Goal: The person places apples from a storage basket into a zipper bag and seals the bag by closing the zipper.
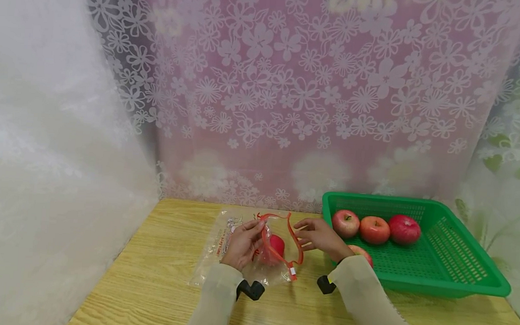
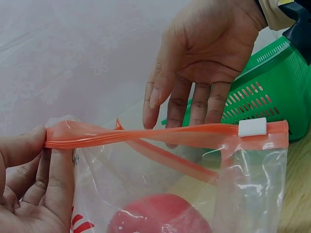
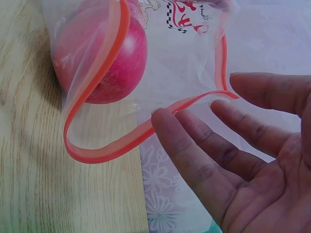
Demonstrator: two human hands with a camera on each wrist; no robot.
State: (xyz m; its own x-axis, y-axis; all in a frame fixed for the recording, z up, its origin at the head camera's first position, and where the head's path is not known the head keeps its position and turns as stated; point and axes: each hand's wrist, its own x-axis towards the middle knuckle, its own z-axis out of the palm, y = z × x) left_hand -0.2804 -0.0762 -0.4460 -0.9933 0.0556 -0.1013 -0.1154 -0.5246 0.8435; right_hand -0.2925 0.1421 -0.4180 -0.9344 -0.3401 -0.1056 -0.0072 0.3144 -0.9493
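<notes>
A clear zip bag with an orange slider rim lies on the table, its mouth spread apart. Inside it is a red apple, seen through the plastic. My left hand pinches the orange rim between thumb and fingers at the near side of the mouth. By the opposite side of the rim is my right hand, its fingers extended and spread, holding nothing. In the right wrist view its fingertips are at the rim; whether they touch it is hard to tell. A white slider sits at one end.
A green plastic basket stands on the right of the wooden table. Several apples lie in its left part, one partly hidden by the right wrist. A floral curtain hangs behind the table.
</notes>
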